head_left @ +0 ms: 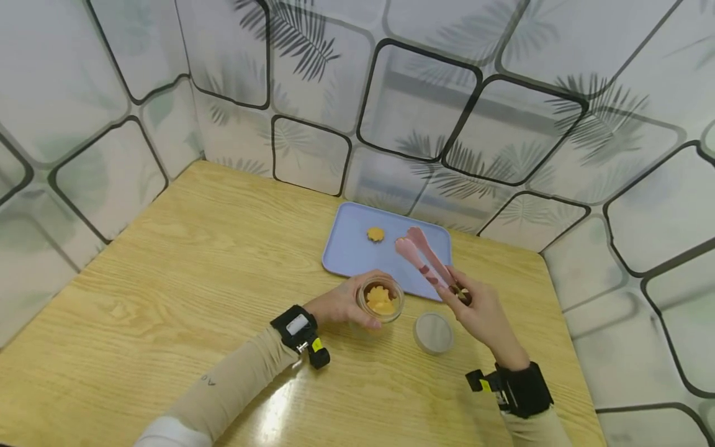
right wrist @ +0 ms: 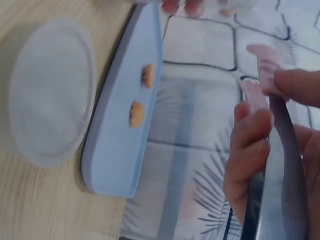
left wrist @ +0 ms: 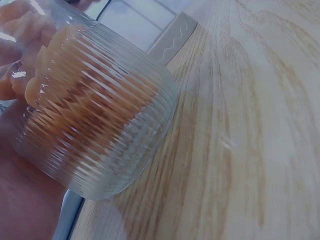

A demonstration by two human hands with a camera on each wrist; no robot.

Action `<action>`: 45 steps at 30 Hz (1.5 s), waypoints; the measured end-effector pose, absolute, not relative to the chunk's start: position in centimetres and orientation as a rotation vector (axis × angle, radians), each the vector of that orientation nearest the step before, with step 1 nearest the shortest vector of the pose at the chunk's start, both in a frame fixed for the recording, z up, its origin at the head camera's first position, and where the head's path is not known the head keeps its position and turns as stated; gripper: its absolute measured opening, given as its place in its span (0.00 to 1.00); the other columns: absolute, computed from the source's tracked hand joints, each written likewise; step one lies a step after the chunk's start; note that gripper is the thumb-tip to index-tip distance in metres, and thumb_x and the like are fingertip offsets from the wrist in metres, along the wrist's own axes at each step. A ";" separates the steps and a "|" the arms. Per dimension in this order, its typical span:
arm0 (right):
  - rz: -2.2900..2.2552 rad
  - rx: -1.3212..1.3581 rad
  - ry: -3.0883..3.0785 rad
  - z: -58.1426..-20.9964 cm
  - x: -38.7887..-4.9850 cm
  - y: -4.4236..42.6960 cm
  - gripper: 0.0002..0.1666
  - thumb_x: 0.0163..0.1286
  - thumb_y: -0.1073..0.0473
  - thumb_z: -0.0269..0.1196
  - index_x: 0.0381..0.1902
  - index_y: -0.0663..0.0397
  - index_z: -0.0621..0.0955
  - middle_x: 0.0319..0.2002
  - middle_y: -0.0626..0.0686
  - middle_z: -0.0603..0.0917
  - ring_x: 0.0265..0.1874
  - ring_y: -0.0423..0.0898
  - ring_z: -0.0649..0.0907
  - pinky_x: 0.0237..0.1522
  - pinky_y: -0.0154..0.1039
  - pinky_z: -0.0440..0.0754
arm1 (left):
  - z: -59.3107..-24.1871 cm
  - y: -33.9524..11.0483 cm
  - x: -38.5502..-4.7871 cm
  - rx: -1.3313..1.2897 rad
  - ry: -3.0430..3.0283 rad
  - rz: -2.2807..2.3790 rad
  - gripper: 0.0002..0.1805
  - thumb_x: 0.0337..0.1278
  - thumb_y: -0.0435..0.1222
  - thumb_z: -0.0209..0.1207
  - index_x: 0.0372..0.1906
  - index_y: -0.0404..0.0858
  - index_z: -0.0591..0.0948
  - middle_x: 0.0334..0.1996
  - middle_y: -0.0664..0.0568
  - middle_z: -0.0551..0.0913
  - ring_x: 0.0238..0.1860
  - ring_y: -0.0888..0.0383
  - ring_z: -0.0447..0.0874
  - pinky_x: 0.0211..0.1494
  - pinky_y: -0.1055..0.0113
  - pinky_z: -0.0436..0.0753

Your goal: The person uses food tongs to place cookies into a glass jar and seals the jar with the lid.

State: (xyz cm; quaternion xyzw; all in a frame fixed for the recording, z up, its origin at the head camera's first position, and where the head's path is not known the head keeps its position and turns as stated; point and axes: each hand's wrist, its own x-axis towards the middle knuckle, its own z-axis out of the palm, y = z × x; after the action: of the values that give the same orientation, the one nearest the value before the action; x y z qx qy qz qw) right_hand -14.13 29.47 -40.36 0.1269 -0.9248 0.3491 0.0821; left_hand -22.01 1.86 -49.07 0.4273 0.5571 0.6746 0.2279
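My left hand grips a clear ribbed glass jar, its fingers wrapped round the side. Several orange flower-shaped cookies lie inside the jar, whose mouth is uncovered. With my right hand I hold a pair of pink tongs between thumb and fingers. Their tips are apart over the blue tray, with no cookie visible between them. One cookie lies on the tray; the right wrist view shows it with a second cookie. Whether the jar's base touches the table cannot be told.
A round whitish lid lies on the wooden table, right of the jar and in front of the tray. Behind the tray hangs a patterned curtain, which also encloses the table's sides.
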 end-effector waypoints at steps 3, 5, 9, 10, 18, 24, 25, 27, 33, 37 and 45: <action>0.873 0.287 -2.772 -40.9 -16.0 29.8 0.28 0.74 0.56 0.64 0.66 0.65 0.77 0.31 0.56 0.84 0.20 0.40 0.73 0.21 0.31 0.71 | -49.0 1.8 -22.1 1.173 1.536 1.852 0.36 0.42 0.28 0.76 0.61 0.36 0.76 0.60 0.50 0.78 0.64 0.53 0.73 0.75 0.61 0.67; 0.777 0.242 -2.796 -41.3 -17.2 30.0 0.26 0.74 0.54 0.64 0.64 0.64 0.78 0.30 0.55 0.84 0.21 0.43 0.73 0.22 0.33 0.69 | -49.0 1.8 -22.1 1.170 1.540 1.845 0.35 0.43 0.29 0.77 0.61 0.37 0.77 0.60 0.50 0.78 0.64 0.52 0.72 0.75 0.60 0.67; 0.644 0.192 -2.871 -42.8 -19.6 30.3 0.23 0.74 0.52 0.63 0.59 0.62 0.81 0.25 0.54 0.81 0.18 0.45 0.71 0.21 0.35 0.65 | -49.1 1.8 -22.1 1.176 1.533 1.844 0.35 0.44 0.31 0.77 0.61 0.38 0.76 0.60 0.49 0.78 0.65 0.51 0.72 0.76 0.59 0.66; 0.632 0.193 -2.892 -43.1 -20.1 30.2 0.21 0.74 0.52 0.62 0.56 0.62 0.81 0.24 0.54 0.80 0.18 0.44 0.71 0.20 0.36 0.65 | -49.1 1.9 -22.2 1.178 1.528 1.846 0.35 0.45 0.31 0.77 0.61 0.37 0.76 0.60 0.48 0.78 0.65 0.50 0.72 0.75 0.58 0.66; 0.565 0.154 -3.022 -45.1 -22.2 29.2 0.18 0.75 0.52 0.59 0.45 0.63 0.81 0.24 0.58 0.80 0.21 0.51 0.77 0.23 0.42 0.71 | -49.3 2.0 -22.1 1.173 1.512 1.854 0.35 0.44 0.29 0.76 0.62 0.36 0.76 0.60 0.50 0.78 0.65 0.52 0.72 0.75 0.59 0.67; 0.487 0.059 -3.118 -45.1 -22.4 28.4 0.28 0.76 0.48 0.55 0.58 0.68 0.78 0.39 0.66 0.85 0.34 0.59 0.84 0.33 0.54 0.80 | -49.3 2.1 -22.1 1.171 1.522 1.864 0.35 0.44 0.27 0.75 0.62 0.34 0.75 0.60 0.49 0.78 0.65 0.54 0.72 0.76 0.59 0.66; 0.484 0.062 -3.123 -45.1 -22.5 28.3 0.27 0.76 0.48 0.55 0.56 0.68 0.79 0.36 0.65 0.84 0.32 0.58 0.83 0.31 0.52 0.79 | -49.3 2.0 -22.1 1.170 1.522 1.864 0.35 0.44 0.27 0.74 0.62 0.34 0.76 0.60 0.48 0.77 0.65 0.54 0.72 0.76 0.59 0.66; 0.484 0.072 -3.117 -45.3 -22.5 28.3 0.23 0.76 0.49 0.56 0.50 0.66 0.80 0.30 0.61 0.81 0.27 0.55 0.79 0.26 0.47 0.74 | -49.3 1.9 -22.1 1.163 1.520 1.864 0.35 0.44 0.27 0.75 0.62 0.35 0.76 0.61 0.49 0.77 0.65 0.54 0.72 0.76 0.58 0.66; 0.521 0.168 -3.032 -45.6 -22.0 28.8 0.13 0.76 0.56 0.56 0.32 0.57 0.76 0.19 0.53 0.71 0.19 0.48 0.71 0.20 0.38 0.62 | -49.3 1.9 -22.1 1.145 1.535 1.839 0.36 0.44 0.30 0.75 0.62 0.38 0.76 0.62 0.50 0.77 0.67 0.54 0.71 0.77 0.57 0.64; 0.542 0.249 -2.963 -45.7 -21.1 29.3 0.12 0.77 0.58 0.57 0.31 0.57 0.76 0.18 0.50 0.68 0.18 0.46 0.69 0.21 0.36 0.59 | -49.2 2.0 -21.9 1.138 1.529 1.831 0.35 0.44 0.30 0.74 0.62 0.37 0.75 0.62 0.50 0.77 0.66 0.54 0.71 0.77 0.57 0.64; 0.700 0.340 -2.845 -43.4 -17.4 29.1 0.09 0.78 0.59 0.59 0.36 0.57 0.80 0.16 0.45 0.64 0.15 0.38 0.62 0.20 0.31 0.56 | -49.3 1.8 -21.9 1.140 1.530 1.841 0.36 0.43 0.28 0.75 0.62 0.39 0.75 0.61 0.49 0.78 0.65 0.52 0.72 0.76 0.56 0.65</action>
State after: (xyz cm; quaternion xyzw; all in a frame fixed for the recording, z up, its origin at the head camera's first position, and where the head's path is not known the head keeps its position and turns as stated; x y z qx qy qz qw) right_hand -17.43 29.12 -43.40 0.1146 -0.9601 0.2363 0.0958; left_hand -21.90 1.83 -49.34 0.4172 0.5597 0.6737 0.2426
